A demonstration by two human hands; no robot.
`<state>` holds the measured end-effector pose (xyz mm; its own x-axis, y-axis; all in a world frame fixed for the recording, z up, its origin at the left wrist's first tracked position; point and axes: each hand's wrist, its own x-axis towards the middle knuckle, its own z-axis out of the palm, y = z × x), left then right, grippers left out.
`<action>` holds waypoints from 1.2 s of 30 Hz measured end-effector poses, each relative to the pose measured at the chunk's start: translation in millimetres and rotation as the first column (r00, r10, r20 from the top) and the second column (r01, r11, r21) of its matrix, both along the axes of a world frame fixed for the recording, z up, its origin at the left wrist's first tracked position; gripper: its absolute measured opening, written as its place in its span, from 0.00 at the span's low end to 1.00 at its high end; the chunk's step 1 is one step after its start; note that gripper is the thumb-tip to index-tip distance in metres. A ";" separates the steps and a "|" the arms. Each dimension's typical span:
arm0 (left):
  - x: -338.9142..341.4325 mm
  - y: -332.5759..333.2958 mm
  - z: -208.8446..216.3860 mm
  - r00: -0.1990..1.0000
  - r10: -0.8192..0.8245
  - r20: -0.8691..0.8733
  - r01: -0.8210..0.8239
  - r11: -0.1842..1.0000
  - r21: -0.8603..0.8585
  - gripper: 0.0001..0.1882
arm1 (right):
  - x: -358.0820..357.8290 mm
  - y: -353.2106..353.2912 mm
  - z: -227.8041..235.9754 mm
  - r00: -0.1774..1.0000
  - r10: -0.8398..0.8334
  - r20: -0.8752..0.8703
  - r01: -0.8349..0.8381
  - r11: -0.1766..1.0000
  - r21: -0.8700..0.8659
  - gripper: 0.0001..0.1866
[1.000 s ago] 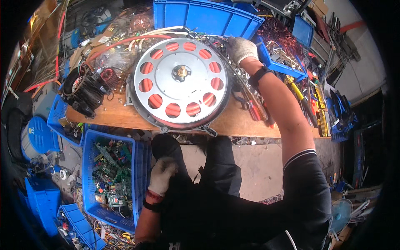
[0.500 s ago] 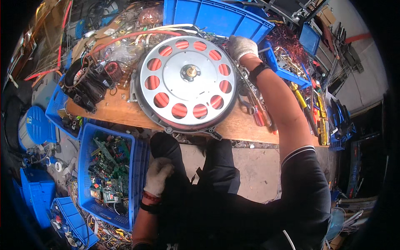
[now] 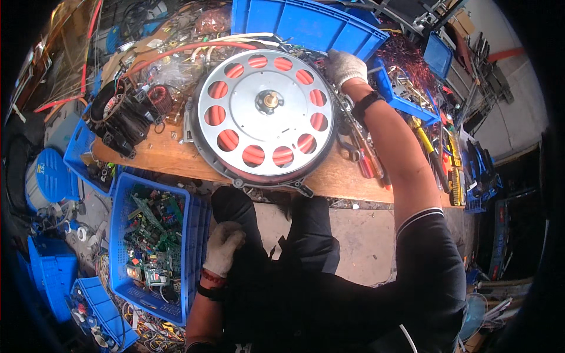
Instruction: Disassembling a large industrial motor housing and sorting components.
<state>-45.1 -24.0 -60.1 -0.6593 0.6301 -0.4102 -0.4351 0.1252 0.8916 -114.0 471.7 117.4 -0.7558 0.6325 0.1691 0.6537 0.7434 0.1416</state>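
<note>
Reaches just beyond the far right edge of the reel (image 3: pixel 253 126) with the gloved right hand (image 3: pixel 347 68), back of the glove upward; cannot tell whether gripping anything there, with fingertips hidden among the clutter. Rests the gloved left hand (image 3: pixel 224 246) on the left thigh (image 3: pixel 233 206), on the near side of the reel and a little to its left, fingers curled into a loose fist. See the reel lying flat on the wooden bench (image 3: pixel 341 181), silver face up, with orange hose (image 3: pixel 253 155) behind its ring of round holes and a brass-coloured fitting (image 3: pixel 270 101) at its centre. Right of the reel, see red-handled tools (image 3: pixel 366 166) on the bench. Directly behind the reel, find a blue bin (image 3: pixel 306 26); behind and to its right, a blue tray (image 3: pixel 413 110) of metal parts. Left of the reel, find dark motor parts (image 3: pixel 122 134) with copper coils; behind and to its left, a red tube (image 3: pixel 206 46) and white tubes (image 3: pixel 259 36). Lower than the reel, on its near left, find a blue crate (image 3: pixel 187 241) heaped with green circuit boards (image 3: pixel 150 220).
</note>
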 end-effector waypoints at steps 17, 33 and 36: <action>13.0 94.1 109.5 0.858 -0.476 -0.192 0.494 0.666 0.559 0.42 | 212.6 -132.4 26.4 0.258 0.803 -0.537 -0.966 0.219 -0.137 0.08; 53.9 81.9 90.4 0.975 -0.182 0.129 0.096 0.863 0.496 0.21 | 223.9 -105.0 -26.5 0.990 -0.137 -0.023 0.129 0.970 -0.205 0.19; 53.5 78.9 99.1 0.982 -0.128 0.137 0.041 0.859 0.511 0.20 | 220.5 -98.9 -16.8 0.979 -0.194 0.066 0.205 0.933 -0.294 0.25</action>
